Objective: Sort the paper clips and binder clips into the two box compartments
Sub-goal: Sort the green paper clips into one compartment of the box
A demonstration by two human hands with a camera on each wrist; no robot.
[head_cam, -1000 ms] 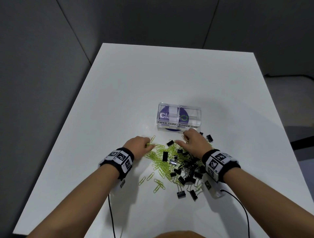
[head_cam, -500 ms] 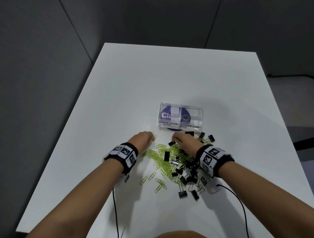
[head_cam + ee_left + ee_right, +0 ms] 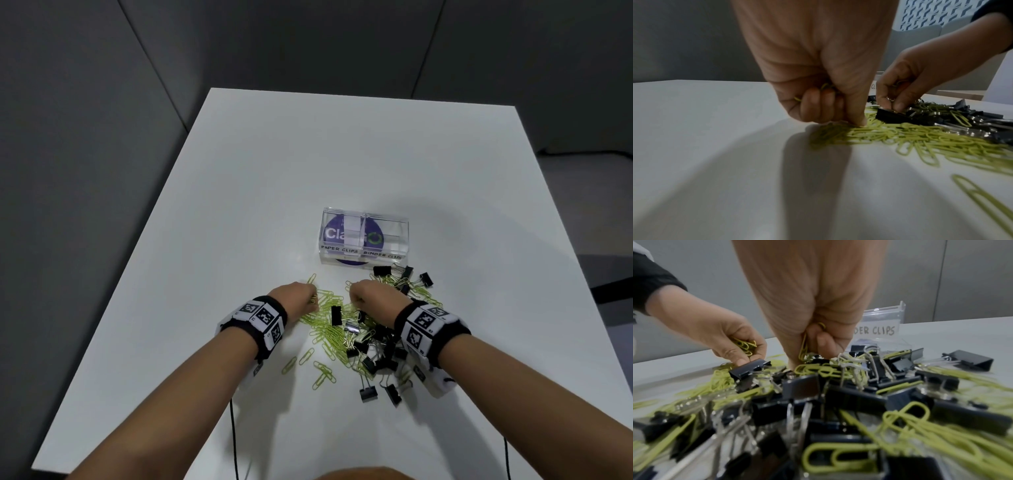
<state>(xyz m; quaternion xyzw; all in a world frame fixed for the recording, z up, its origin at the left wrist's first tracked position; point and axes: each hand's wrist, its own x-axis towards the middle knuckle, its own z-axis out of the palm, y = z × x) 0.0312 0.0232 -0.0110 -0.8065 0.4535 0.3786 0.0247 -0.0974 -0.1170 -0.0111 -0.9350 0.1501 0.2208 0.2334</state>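
Observation:
A clear two-compartment box (image 3: pixel 364 236), labelled PAPER CLIPS on the left and BINDER CLIPS on the right, stands on the white table (image 3: pixel 274 171). In front of it lies a mixed pile of yellow-green paper clips (image 3: pixel 329 330) and black binder clips (image 3: pixel 376 346). My left hand (image 3: pixel 308 297) is at the pile's left edge; its curled fingers hold several paper clips (image 3: pixel 825 86) while one fingertip presses on the pile. My right hand (image 3: pixel 355 298) is over the pile's middle, and its curled fingers pinch paper clips (image 3: pixel 803 347). The box (image 3: pixel 881 321) stands just beyond it.
More binder clips (image 3: pixel 404 274) lie close to the box's front right. Loose paper clips (image 3: pixel 322 371) and two binder clips (image 3: pixel 368 394) are scattered nearer to me. Cables (image 3: pixel 233 428) run from both wristbands to the near edge of the table.
My right hand has moved left, from just in front of the box to the middle of the pile. My left hand has stayed at the pile's left edge.

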